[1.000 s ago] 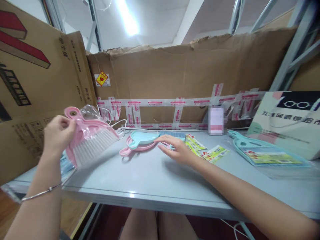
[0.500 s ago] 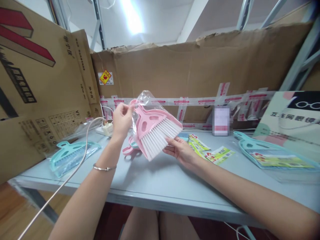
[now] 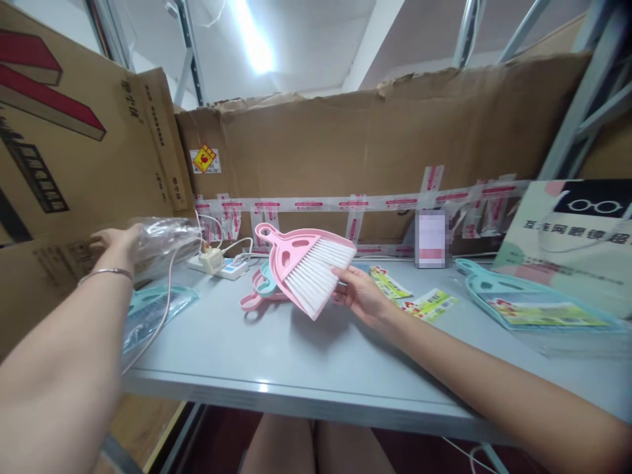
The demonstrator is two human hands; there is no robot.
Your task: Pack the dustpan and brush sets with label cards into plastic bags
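My right hand (image 3: 358, 293) grips a pink dustpan with a matching pink hand brush (image 3: 299, 257) nested in it, pinching the wide end near the white bristles. The set is tilted above the table, its looped handle pointing up and left. Far to the left, my left hand (image 3: 116, 242) has its fingers stretched out beside a crumpled clear plastic bag (image 3: 165, 238); motion blurs it a little. Behind and below the held set lie another pink handle (image 3: 251, 301) and a light-blue piece (image 3: 266, 282), partly hidden.
A bagged light-blue dustpan set (image 3: 162, 299) lies at left, crossed by a white cable (image 3: 169, 283). A power strip (image 3: 232, 268) sits at the back. Green-yellow cards (image 3: 429, 304), a phone (image 3: 430, 240) and another light-blue dustpan (image 3: 481, 299) are to the right. Cardboard (image 3: 306, 151) walls the back.
My left hand has left the pink handle and moved far left. The clear plastic is off the pink set and now beside that hand. My right hand still holds the set, its handle lower.
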